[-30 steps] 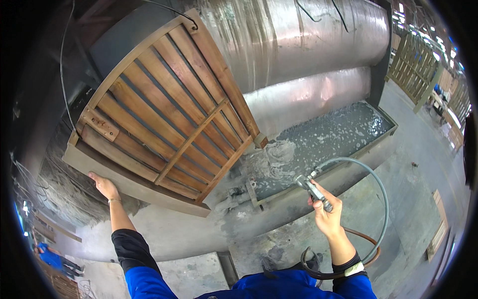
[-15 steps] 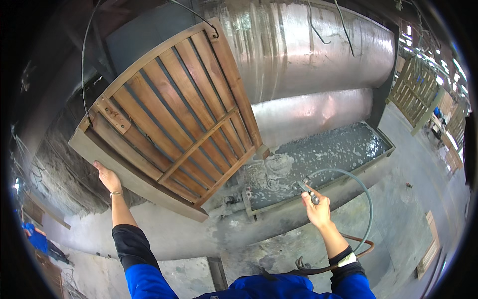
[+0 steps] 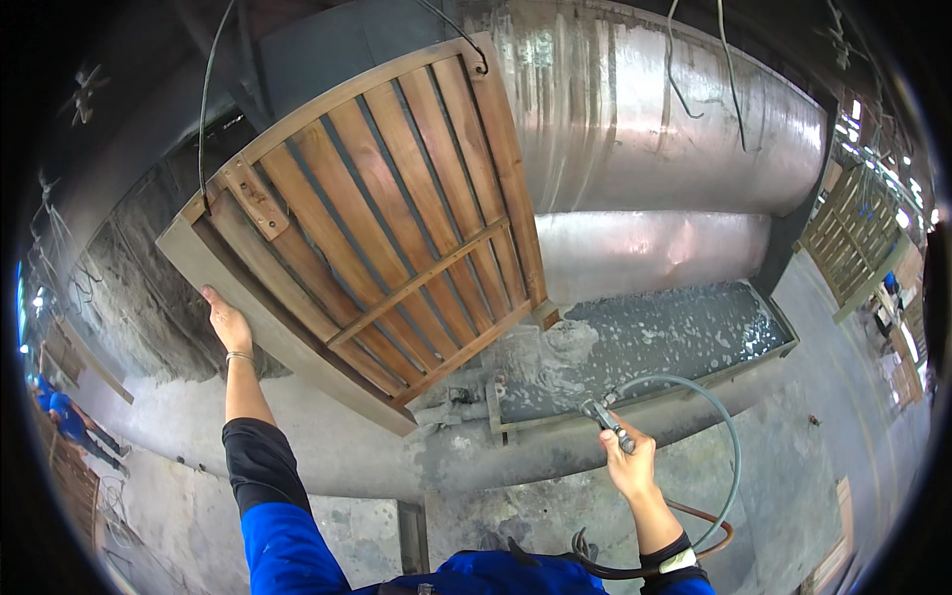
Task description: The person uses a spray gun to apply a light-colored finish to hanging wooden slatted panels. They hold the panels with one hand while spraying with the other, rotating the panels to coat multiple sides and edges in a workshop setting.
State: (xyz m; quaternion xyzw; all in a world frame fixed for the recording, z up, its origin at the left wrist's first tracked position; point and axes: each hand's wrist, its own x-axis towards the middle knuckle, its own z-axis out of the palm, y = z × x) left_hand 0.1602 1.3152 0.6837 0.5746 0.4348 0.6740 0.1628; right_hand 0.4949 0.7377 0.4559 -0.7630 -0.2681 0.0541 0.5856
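A slatted wooden panel (image 3: 397,213), brown with a paler outer rail, hangs tilted from wire hooks in front of me. At its near left rail, my left hand (image 3: 229,324) grips the edge, with some fingers hidden. My right hand (image 3: 632,461) is closed round a metal spray gun (image 3: 607,421), which stands apart from the panel and points up and left. A clear grey hose (image 3: 734,426) loops from the gun down the right side of my forearm.
Beyond the gun lies a long trough (image 3: 645,342) of grey, foamy liquid. Behind it is a stained metal sheet wall (image 3: 664,119) with loose wire hooks (image 3: 677,74) above. Another slatted panel (image 3: 855,238) stands far right. A person in blue (image 3: 69,416) is far left.
The view has shifted, so the panel and trough sit farther right in the picture. My right hand and the spray gun are lower, with more of the gun showing. My left hand stays on the rail.
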